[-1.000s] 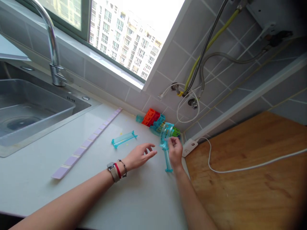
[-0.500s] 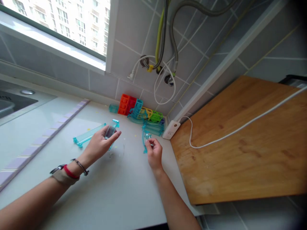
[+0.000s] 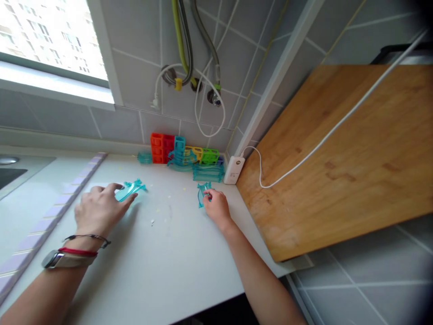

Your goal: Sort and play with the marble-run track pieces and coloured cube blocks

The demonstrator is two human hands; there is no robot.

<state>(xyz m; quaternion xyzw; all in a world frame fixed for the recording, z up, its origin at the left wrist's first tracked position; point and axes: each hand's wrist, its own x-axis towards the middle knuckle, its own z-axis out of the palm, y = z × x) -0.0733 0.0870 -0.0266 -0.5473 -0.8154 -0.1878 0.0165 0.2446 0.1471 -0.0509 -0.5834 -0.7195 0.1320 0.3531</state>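
My left hand (image 3: 101,205), wearing a watch and bands at the wrist, has its thumb and fingers around a translucent teal plastic track piece (image 3: 130,190) low over the white countertop; its near end is hidden by the hand. Farther right, my right hand (image 3: 218,207) pinches a smaller teal plastic piece with a curved side (image 3: 202,192). The fingertips cover part of that piece. Behind the right hand lie stacked teal track pieces (image 3: 208,173) along the wall.
Red blocks (image 3: 162,148), a yellow block (image 3: 193,152) and a green block (image 3: 210,156) line the wall. A white power strip (image 3: 234,170) stands beside a leaning wooden board (image 3: 331,171). A lilac strip (image 3: 64,198) crosses the counter at left. Hoses (image 3: 184,45) hang above.
The view has shifted. My left hand has moved left and turned, its grasped piece now low by the counter. My right hand still pinches its piece, which has turned slightly.
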